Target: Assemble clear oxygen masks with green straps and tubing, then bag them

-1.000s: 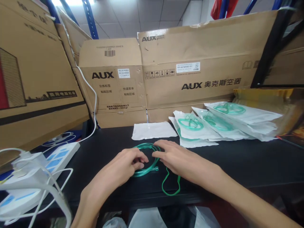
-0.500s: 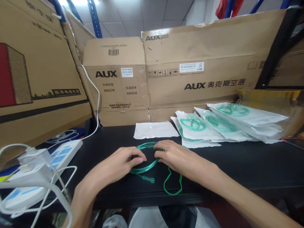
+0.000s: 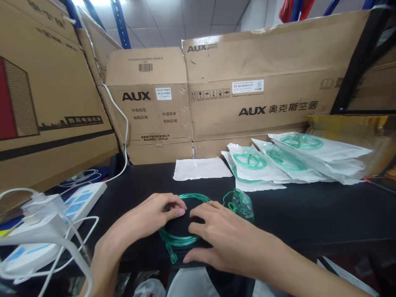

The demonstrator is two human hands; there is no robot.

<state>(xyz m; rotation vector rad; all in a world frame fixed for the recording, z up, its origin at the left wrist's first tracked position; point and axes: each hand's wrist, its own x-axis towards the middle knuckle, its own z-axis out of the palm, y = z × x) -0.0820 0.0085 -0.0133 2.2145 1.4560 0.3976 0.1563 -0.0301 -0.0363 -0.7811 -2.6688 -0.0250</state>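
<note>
A coil of clear green tubing (image 3: 182,240) lies on the black table in front of me. My left hand (image 3: 163,210) is closed around the coil's left side, thumb and fingertips together. Over the right side rests my right hand (image 3: 213,235), its thumb spread away from the bent fingers; it hides that part of the coil. A tubing end with a ribbed connector (image 3: 173,258) points toward the table's front edge. Just beyond my right hand sits a clear green face mask (image 3: 243,205) with a green strap, partly covered by the hand.
A flat white pouch (image 3: 201,169) lies behind the coil. Several white pouches (image 3: 250,181) with green tubing are piled at the back right. A white power strip (image 3: 89,194) with cables stands at the left. Cardboard panels (image 3: 247,62) wall the back.
The coil has shifted slightly toward me and its connector end now points forward. My right hand has come nearer with its thumb spread, and the mask beyond it is now visible.
</note>
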